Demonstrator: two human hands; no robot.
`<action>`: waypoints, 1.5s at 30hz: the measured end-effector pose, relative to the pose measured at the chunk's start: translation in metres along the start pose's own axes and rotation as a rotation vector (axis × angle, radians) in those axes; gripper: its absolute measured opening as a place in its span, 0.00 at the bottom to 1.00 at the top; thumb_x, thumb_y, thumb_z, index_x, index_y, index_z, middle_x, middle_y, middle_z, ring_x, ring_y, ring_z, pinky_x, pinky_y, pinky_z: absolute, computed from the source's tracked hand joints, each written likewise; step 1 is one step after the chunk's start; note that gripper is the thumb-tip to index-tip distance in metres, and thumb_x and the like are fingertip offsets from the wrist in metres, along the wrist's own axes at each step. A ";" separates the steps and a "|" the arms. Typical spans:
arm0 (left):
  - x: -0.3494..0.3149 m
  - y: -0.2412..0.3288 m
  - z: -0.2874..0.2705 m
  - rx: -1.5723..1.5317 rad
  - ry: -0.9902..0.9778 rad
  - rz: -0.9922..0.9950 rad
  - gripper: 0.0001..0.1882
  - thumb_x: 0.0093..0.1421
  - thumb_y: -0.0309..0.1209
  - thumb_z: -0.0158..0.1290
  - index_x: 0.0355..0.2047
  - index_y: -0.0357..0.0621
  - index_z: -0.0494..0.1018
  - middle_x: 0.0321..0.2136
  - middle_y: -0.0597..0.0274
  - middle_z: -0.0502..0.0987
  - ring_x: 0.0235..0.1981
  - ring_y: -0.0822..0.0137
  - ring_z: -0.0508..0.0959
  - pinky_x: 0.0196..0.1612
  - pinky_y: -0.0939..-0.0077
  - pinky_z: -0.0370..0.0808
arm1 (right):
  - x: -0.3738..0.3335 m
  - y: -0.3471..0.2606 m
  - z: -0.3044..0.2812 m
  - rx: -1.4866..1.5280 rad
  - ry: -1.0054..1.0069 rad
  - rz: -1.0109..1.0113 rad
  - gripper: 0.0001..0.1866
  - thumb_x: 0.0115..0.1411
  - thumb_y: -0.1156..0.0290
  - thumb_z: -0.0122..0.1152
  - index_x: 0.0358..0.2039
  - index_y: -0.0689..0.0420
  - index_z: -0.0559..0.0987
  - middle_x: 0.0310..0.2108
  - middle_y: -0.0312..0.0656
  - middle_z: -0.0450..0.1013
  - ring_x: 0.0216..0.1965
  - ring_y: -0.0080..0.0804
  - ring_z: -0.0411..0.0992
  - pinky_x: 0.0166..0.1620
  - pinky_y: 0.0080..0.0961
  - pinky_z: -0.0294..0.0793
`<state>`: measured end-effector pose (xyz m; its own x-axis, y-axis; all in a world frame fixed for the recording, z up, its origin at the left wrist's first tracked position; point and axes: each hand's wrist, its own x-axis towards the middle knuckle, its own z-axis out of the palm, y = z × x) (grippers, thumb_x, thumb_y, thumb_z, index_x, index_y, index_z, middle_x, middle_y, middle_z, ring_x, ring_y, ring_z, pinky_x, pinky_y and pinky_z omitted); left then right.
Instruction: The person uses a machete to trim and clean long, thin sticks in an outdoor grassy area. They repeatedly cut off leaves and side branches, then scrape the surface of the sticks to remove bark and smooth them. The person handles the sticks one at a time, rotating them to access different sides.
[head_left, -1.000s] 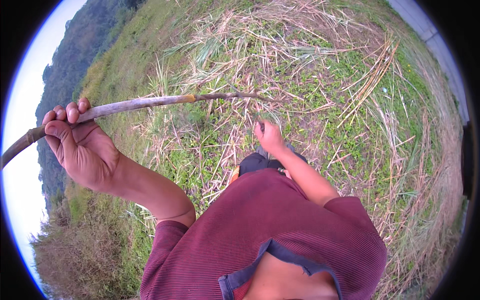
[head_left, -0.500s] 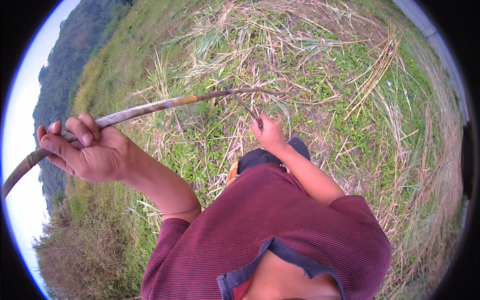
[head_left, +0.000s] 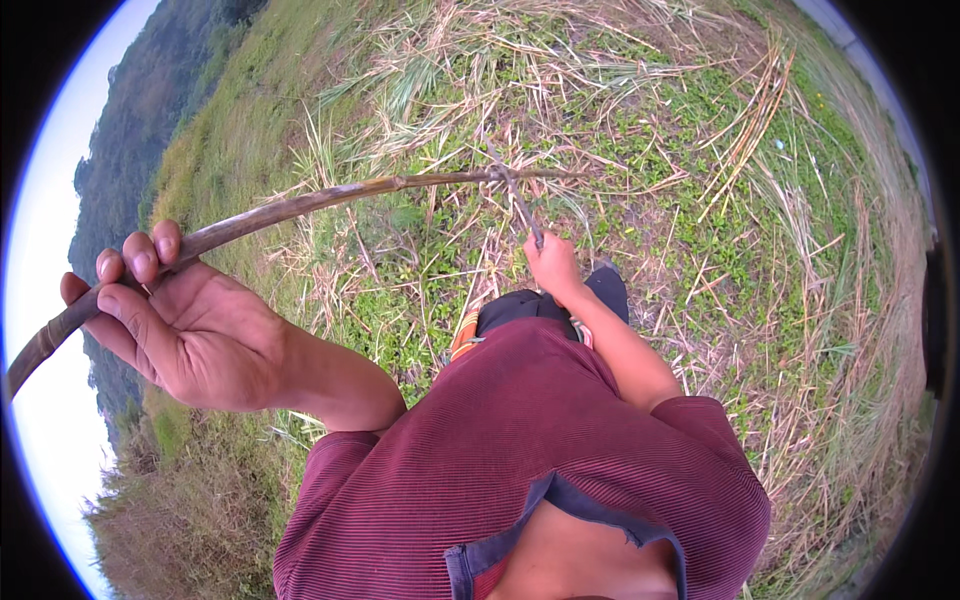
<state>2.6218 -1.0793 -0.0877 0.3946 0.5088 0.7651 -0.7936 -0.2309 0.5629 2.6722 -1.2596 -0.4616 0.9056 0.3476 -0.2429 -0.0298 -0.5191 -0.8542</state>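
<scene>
My left hand [head_left: 190, 325], raised at the left, has its thumb and fingers closed round a long jointed cane stalk [head_left: 300, 204]. From there the stalk bends across in front of me, thinning toward its far end on the right. One end runs out of the picture at the left rim. Low in front of my body, my right hand [head_left: 556, 268] is closed on the grip of a slim knife [head_left: 521, 206], whose narrow blade points up and slightly left. The blade crosses the stalk near its thin end, at a joint, and appears to touch it.
Cut dry stalks and leaves [head_left: 470, 70] litter the low green plants ahead. A bundle of yellowish stalks [head_left: 750, 125] lies at the far right. Taller grass and bushes [head_left: 190, 490] grow at the left; a dark shoe [head_left: 606, 290] shows below my right hand.
My right hand and the knife have moved a little right, so the blade crosses the stalk closer to its thin end. My left hand has shifted slightly down and right, still gripping the stalk.
</scene>
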 end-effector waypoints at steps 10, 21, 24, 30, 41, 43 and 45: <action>0.007 -0.006 -0.014 -0.174 -0.103 -0.054 0.11 0.68 0.26 0.44 0.50 0.45 0.70 0.34 0.57 0.71 0.27 0.68 0.70 0.30 0.73 0.65 | -0.022 -0.036 -0.011 0.142 0.135 -0.341 0.14 0.60 0.64 0.56 0.29 0.65 0.76 0.22 0.55 0.75 0.25 0.51 0.76 0.32 0.43 0.75; 0.003 -0.010 -0.002 -0.152 -0.077 0.038 0.09 0.67 0.27 0.46 0.46 0.41 0.69 0.30 0.59 0.70 0.22 0.71 0.67 0.26 0.78 0.63 | 0.025 0.046 -0.004 -0.012 0.004 -0.090 0.17 0.60 0.60 0.54 0.32 0.63 0.76 0.24 0.60 0.75 0.29 0.58 0.75 0.35 0.49 0.74; 0.010 -0.017 0.009 -0.165 -0.109 0.047 0.09 0.66 0.26 0.48 0.45 0.38 0.68 0.27 0.61 0.68 0.21 0.72 0.66 0.25 0.78 0.63 | 0.049 0.067 0.005 -0.047 0.061 -0.051 0.18 0.60 0.59 0.54 0.31 0.64 0.77 0.25 0.59 0.75 0.30 0.58 0.76 0.36 0.49 0.75; 0.032 -0.031 0.038 -0.070 -0.145 0.042 0.09 0.69 0.27 0.42 0.43 0.35 0.68 0.25 0.63 0.65 0.20 0.73 0.64 0.24 0.79 0.64 | 0.127 0.178 0.004 -0.222 -0.039 0.313 0.19 0.59 0.57 0.55 0.30 0.63 0.79 0.27 0.57 0.77 0.30 0.57 0.76 0.37 0.48 0.76; 0.094 -0.072 0.082 0.237 -0.014 0.147 0.06 0.69 0.22 0.34 0.44 0.32 0.58 0.22 0.60 0.59 0.17 0.70 0.59 0.19 0.80 0.61 | 0.170 0.237 -0.017 -0.037 -0.165 0.215 0.16 0.60 0.60 0.54 0.34 0.62 0.77 0.25 0.55 0.76 0.28 0.50 0.78 0.35 0.46 0.78; 0.112 -0.076 0.088 0.216 -0.041 0.106 0.07 0.69 0.22 0.33 0.44 0.32 0.57 0.21 0.60 0.59 0.15 0.70 0.57 0.18 0.79 0.61 | 0.200 0.304 -0.009 -0.148 -0.185 0.427 0.18 0.60 0.59 0.55 0.38 0.64 0.79 0.28 0.57 0.77 0.30 0.51 0.78 0.37 0.45 0.78; 0.115 -0.077 0.082 0.186 -0.006 0.182 0.07 0.70 0.23 0.30 0.44 0.31 0.57 0.19 0.61 0.58 0.13 0.71 0.55 0.16 0.79 0.59 | 0.222 0.312 -0.018 -0.187 -0.205 0.388 0.19 0.61 0.58 0.55 0.38 0.63 0.78 0.29 0.55 0.77 0.30 0.53 0.78 0.37 0.46 0.78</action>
<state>2.7664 -1.0711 -0.0177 0.2565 0.4399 0.8606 -0.7534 -0.4668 0.4631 2.8717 -1.3580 -0.7736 0.7400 0.2370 -0.6294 -0.2561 -0.7660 -0.5897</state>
